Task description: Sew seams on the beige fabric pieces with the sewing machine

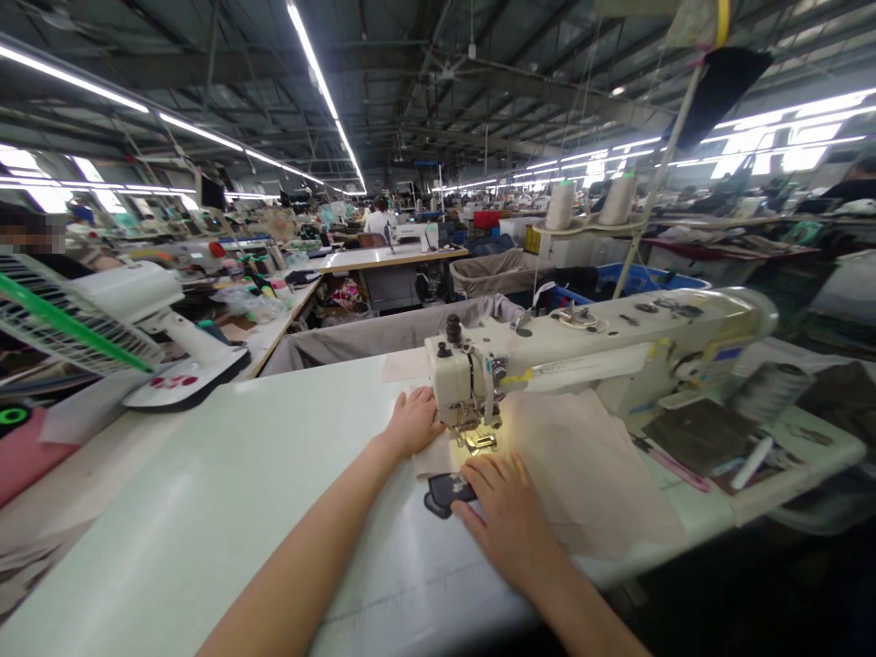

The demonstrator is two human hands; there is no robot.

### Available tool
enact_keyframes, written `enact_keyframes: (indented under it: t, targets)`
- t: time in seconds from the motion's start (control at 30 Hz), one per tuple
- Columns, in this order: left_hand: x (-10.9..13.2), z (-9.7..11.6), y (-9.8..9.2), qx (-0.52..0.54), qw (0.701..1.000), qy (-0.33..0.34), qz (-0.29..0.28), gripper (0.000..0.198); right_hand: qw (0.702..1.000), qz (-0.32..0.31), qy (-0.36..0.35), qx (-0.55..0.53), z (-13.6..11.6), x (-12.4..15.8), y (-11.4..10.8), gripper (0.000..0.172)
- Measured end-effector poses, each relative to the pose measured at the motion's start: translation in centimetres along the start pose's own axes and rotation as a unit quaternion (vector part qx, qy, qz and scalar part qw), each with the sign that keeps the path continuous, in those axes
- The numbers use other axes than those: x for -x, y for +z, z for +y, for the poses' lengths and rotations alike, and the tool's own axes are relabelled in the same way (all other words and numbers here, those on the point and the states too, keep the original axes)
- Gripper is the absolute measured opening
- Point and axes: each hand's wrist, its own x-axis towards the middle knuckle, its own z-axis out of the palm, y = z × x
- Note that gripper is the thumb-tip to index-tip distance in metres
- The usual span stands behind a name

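Observation:
A beige piece of fabric lies under the lit needle area of a white industrial sewing machine. My left hand rests flat on the fabric left of the machine head, its fingertips partly hidden behind it. In front of the presser foot, my right hand lies on the fabric with fingers stretched toward the needle. A dark, flat piece sits beside my right thumb at the fabric's near edge; its kind is unclear.
Pink-handled snips or a similar tool, a grey thread cone and dark cloth lie right of the machine. Two thread cones stand on a rack behind. A white fan stands at left. Cloth-lined bins border the table's far side.

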Motion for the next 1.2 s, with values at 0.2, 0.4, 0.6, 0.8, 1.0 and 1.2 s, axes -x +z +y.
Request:
enact_keyframes:
  t: [0.2,0.4,0.6,0.8,1.0,1.2]
  targets:
    - [4.1,2.5,-0.1,0.024,0.999,0.017,0.045,0.028,1.000,-0.008,0.001,0.001,0.1,0.2,0.0,0.022]
    - [9.1,3.4,0.9,0.153,0.964,0.210,0.063,0.025,1.000,-0.013,-0.004,-0.001,0.4,0.8,0.2,0.034]
    - [8.3,2.8,0.0,0.145,0.957,0.247,0.050,0.027,1.000,-0.003,-0.006,0.012,0.5,0.0,0.3,0.032]
    - [6.7,1.6,-0.1,0.140,0.958,0.245,0.058,0.031,1.000,0.000,-0.009,0.020,0.8,-1.0,0.3,0.029]
    - [6.2,1.1,0.5,0.122,0.965,0.224,0.067,0.031,1.000,-0.001,0.004,0.001,0.8,-0.2,0.2,0.028]
    - [6.8,1.2,0.5,0.109,0.973,0.186,0.078,0.032,1.000,0.003,0.002,0.015,0.7,0.3,0.2,0.030]
